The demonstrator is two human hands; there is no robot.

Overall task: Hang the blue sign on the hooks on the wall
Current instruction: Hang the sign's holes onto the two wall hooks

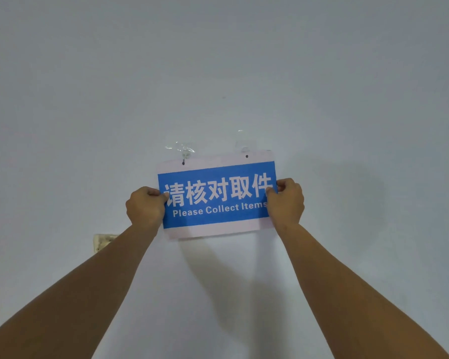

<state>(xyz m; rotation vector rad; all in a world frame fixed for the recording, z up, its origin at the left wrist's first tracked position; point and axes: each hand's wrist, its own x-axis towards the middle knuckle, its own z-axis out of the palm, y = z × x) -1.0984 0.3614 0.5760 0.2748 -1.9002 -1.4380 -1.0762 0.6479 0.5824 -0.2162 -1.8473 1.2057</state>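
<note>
Against the plain pale wall [347,99], the rectangular blue-and-white paper sign [218,198] is pinched by left hand [145,207] and right hand [287,200]; left hole hooked, right hole should be eased over the clear adhesive hook [245,149].

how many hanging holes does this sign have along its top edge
2. The left hole sits in the sign's top-left margin with a clear hook through it; the right hole is near the top-right corner, below another clear hook.
</note>
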